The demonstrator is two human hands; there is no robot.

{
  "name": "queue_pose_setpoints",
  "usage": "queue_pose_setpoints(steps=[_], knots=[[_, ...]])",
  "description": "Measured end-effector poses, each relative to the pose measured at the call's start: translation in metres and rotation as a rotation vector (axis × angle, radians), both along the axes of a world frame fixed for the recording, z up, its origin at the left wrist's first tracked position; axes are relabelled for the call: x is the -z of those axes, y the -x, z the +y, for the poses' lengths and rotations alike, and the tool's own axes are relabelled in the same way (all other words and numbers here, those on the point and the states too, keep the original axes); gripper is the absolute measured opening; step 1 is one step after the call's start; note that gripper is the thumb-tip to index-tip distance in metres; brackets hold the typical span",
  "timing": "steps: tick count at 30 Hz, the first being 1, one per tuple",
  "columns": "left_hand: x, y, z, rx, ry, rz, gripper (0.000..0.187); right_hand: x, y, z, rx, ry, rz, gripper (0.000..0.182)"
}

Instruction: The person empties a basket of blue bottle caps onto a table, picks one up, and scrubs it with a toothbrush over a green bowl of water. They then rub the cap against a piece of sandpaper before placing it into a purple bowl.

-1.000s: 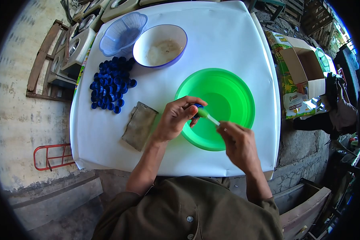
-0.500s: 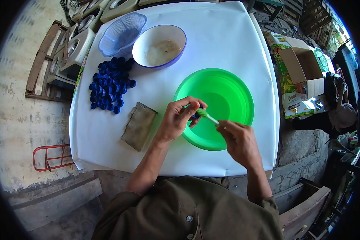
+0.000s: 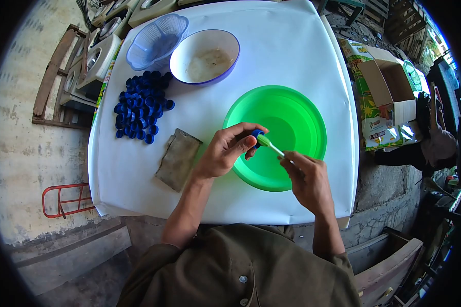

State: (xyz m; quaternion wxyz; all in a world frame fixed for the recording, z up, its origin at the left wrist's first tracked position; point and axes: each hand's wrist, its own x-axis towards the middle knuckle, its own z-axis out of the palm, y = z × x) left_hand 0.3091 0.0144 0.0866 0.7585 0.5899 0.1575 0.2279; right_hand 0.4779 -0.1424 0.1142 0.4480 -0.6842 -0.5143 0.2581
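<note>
My left hand (image 3: pixel 227 149) pinches a dark blue bottle cap (image 3: pixel 257 137) over the near left rim of a green basin (image 3: pixel 317 110). In my right hand (image 3: pixel 308 179) is a toothbrush (image 3: pixel 272 146) with a white handle and a green head. The brush head touches the cap, at its open side as far as I can see. Left of the basin, a worn grey-brown rectangular block (image 3: pixel 178 159) lies on the white table cover. Beyond it is a heap of similar blue caps (image 3: pixel 142 105).
A white bowl with a purple rim (image 3: pixel 175 61) stands beside a translucent bluish basket (image 3: pixel 156 43) at the table's back left. On the right are an open cardboard box (image 3: pixel 381 84) and another person (image 3: pixel 438 146). A red metal frame (image 3: pixel 66 200) stands left of the table.
The cap has turned slightly in my left fingers and shows more of its blue side. The toothbrush head has shifted a little, and my right hand has moved slightly.
</note>
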Motion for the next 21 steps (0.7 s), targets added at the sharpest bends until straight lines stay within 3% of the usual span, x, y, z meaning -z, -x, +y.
queue_pose_setpoints(steps=[3, 8, 12, 15, 19, 21], knots=[[-0.003, -0.005, -0.001, -0.019, 0.015, 0.030, 0.034, -0.012, 0.003, 0.001, 0.024, 0.032, -0.164, 0.010], [-0.010, -0.005, -0.007, -0.090, 0.083, 0.034, 0.038, -0.010, -0.001, -0.002, -0.078, 0.052, 0.047, 0.012], [0.002, -0.007, -0.004, -0.064, 0.071, -0.005, 0.031, -0.007, -0.001, 0.003, 0.033, -0.009, -0.203, 0.014], [-0.009, -0.006, -0.006, -0.076, 0.193, 0.001, 0.036, -0.009, 0.007, 0.001, -0.004, 0.040, -0.193, 0.014], [-0.005, 0.002, -0.001, -0.024, 0.099, -0.067, 0.039, -0.010, 0.008, -0.003, -0.081, 0.112, 0.136, 0.013], [-0.007, 0.003, -0.001, -0.023, 0.138, -0.053, 0.040, -0.007, 0.006, -0.003, -0.069, 0.111, 0.143, 0.013]])
